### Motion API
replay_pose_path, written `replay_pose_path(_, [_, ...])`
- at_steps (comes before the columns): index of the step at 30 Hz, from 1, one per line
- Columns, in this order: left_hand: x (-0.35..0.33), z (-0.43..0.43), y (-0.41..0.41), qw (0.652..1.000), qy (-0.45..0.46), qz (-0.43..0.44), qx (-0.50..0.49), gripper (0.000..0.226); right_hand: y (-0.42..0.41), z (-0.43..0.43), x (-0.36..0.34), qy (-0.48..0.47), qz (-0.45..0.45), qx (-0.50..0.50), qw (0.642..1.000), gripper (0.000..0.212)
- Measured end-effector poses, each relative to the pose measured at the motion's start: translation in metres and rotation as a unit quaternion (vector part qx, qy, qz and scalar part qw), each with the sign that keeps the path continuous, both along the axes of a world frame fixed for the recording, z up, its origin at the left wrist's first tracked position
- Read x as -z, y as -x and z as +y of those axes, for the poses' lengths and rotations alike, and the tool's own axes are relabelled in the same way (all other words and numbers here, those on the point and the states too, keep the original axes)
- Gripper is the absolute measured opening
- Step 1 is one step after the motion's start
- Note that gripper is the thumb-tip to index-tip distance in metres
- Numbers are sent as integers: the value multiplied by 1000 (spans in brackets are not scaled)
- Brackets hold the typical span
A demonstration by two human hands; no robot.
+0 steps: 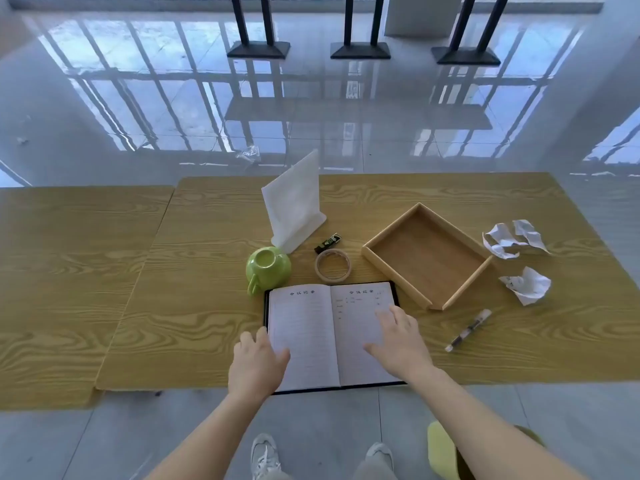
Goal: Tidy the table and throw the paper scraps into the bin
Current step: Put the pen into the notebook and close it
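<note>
An open notebook [311, 336] with lined pages lies at the table's near edge. My left hand [258, 363] rests on its left edge with fingers spread. Over the right page my right hand [401, 339] lies flat and open. Two crumpled paper scraps sit at the right, one farther back [516, 239] and one nearer [526, 285]. A pen [469, 330] lies to the right of the notebook. An empty wooden tray [427, 254] stands between notebook and scraps.
A green mug [267, 268] lies tipped beside the notebook's far left corner. A tape roll [333, 266], a small dark clip [328, 242] and a white upright stand [294, 202] are behind. A yellow-green bin [446, 452] is on the floor at my right.
</note>
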State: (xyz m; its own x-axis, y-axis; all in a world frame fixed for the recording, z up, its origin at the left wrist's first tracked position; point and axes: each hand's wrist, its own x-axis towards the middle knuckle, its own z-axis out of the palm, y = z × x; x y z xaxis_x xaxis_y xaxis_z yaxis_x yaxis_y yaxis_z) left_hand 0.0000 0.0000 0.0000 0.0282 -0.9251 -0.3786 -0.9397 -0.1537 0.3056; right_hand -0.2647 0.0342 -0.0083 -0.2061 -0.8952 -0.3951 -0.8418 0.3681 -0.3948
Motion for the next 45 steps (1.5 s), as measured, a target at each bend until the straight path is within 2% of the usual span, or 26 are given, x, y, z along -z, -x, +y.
replay_pose_path(4, [5, 2, 6, 992, -69, 59, -86, 46, -2, 5, 12, -29, -5, 40, 999, 76])
replay_pose_path(13, [17, 0, 0, 976, -69, 123, -165, 72, 4, 13, 24, -23, -4, 40, 999, 66])
replay_pose_path(18, [6, -7, -2, 949, -38, 222, -220, 40, 10, 14, 21, -1, -29, 56, 998, 52])
replay_pose_path(23, [-8, -7, -1, 937, 2, 271, -221, 38, 17, 15, 15, 49, -67, 167, 982, 48])
replay_pose_path(28, [-21, -1, 12, 925, 51, 318, -201, 34, 26, 15, 12, 62, -108, 164, 979, 45])
replay_pose_path(31, [-31, 1, 26, 929, 81, 324, -162, 35, 28, 14, 13, 72, -150, 204, 965, 40])
replay_pose_path(37, [-50, 6, 73, 943, 157, 294, -9, 40, 38, 8, 11, 58, -312, 383, 868, 36])
replay_pose_path(45, [-48, 21, 139, 957, 169, 204, 117, 35, 46, 8, 13, 32, -383, 412, 826, 33])
